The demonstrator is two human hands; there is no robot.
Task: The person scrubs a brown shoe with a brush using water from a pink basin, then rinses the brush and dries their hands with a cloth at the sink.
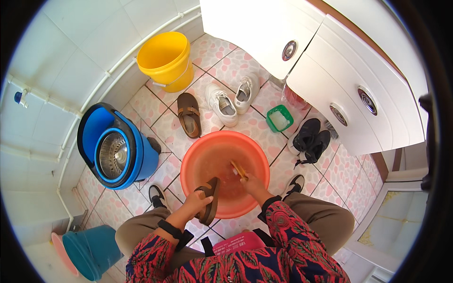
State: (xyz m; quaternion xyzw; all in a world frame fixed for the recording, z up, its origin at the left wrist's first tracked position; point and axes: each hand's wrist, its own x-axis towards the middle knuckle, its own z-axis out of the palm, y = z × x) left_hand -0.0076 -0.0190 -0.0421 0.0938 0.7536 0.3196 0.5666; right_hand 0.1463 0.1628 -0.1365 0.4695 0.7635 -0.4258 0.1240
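Note:
My left hand grips a brown clog with a strap, tilted over the near left rim of an orange plastic basin. Murky water stands in the basin. In my right hand is a scrubbing brush with a yellowish handle, held over the water with its head pointing away from me. The matching brown clog lies on the tiles just beyond the basin. To the right of the far rim sits a green plastic container with a whitish substance inside.
White sneakers, black shoes and a yellow bucket stand past the basin. At left are a blue mop bucket with a metal spin basket and a teal bucket. White cabinets border the right; pipes run along the wall.

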